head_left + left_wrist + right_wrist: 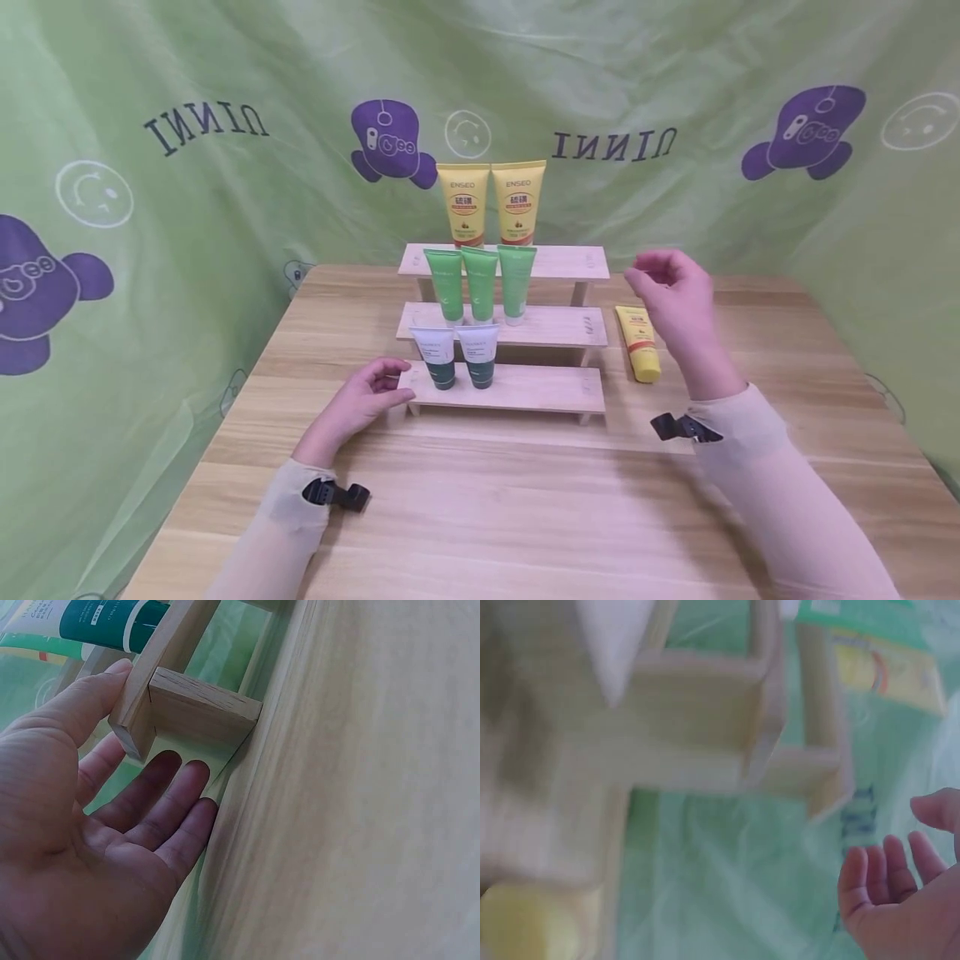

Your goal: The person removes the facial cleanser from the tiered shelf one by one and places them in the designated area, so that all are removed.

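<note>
My left hand (371,390) is at the left end of the lowest step of a pale wooden three-tier stand (536,390). In the left wrist view its thumb lies against the board's end, the other fingers loosely bent beside and below it. Two white-and-dark-green tubes (480,357) stand on that step near this hand. My right hand (678,304), with nothing in it, hovers at the stand's right, its fingers loosely bent. Under it a yellow tube (641,350) lies on the table; in the right wrist view, its blurred yellow end (529,922) shows low at left.
Three green tubes (480,283) stand on the middle step, and two larger yellow tubes (519,204) on the top step. The stand sits toward the back of a wood-grain table (465,500). A green curtain (300,200) with purple figures hangs behind and around it.
</note>
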Motion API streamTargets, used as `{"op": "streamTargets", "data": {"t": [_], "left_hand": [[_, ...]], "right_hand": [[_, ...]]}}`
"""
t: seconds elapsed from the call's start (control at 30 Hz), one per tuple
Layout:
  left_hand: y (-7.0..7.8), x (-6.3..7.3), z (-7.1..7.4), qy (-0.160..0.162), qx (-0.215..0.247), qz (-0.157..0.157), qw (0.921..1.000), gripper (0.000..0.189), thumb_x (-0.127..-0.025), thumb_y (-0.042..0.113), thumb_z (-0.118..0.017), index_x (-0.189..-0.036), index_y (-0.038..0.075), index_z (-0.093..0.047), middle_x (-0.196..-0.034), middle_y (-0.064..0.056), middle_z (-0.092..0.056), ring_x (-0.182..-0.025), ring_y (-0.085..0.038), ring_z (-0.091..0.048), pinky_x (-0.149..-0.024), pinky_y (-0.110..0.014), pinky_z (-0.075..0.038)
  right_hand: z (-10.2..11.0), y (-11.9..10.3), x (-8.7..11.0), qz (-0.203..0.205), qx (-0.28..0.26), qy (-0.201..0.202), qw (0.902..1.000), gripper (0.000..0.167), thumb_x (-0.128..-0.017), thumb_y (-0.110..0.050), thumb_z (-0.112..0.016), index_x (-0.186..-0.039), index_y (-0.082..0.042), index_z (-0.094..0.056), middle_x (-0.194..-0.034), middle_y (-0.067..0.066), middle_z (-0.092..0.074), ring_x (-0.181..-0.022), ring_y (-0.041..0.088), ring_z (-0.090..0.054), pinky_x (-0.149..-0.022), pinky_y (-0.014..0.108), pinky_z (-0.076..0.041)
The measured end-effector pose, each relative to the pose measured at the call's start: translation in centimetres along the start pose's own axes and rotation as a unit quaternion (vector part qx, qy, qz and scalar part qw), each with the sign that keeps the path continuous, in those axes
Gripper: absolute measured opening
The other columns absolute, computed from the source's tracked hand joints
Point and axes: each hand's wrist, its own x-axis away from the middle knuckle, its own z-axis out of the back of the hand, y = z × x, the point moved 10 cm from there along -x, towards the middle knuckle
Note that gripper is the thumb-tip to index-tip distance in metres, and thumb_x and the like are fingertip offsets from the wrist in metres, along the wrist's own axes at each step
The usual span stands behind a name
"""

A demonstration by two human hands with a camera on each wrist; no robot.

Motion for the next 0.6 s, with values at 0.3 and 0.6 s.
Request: {"op": "streamTargets", "data": {"t": [0.3, 0.6], "left_hand": [[-0.1, 0.1, -0.1, -0.004, 0.008, 0.006, 0.9999, 0.051, -0.085, 0.018, -0.078, -0.128, 0.002, -0.055, -0.120, -0.016, -0.060, -0.107, -0.029, -0.059, -0.090, -0.033, -0.048], [-0.2, 0.1, -0.1, -0.004, 0.013, 0.008, 0.9999, 0.051, -0.087, 0.014, -0.076, -0.130, 0.001, -0.053, -0.122, -0.016, -0.059, -0.107, -0.030, -0.059, -0.090, -0.036, -0.049]], "right_hand": [[-5.5, -4.5, -0.8, 0.076, -0.114, -0.036, 0.9899, 0.030, -0.089, -0.012, -0.073, -0.113, -0.001, -0.061, -0.106, 0.007, -0.063, -0.092, 0.017, -0.058, -0.077, 0.022, -0.051], [-9.1, -6.3, -2.5, 0.087, -0.173, -0.073, 0.9783, 0.036, -0.087, -0.009, -0.075, -0.118, 0.001, -0.058, -0.116, 0.019, -0.060, -0.095, 0.022, -0.061, -0.079, 0.026, -0.052]]}}
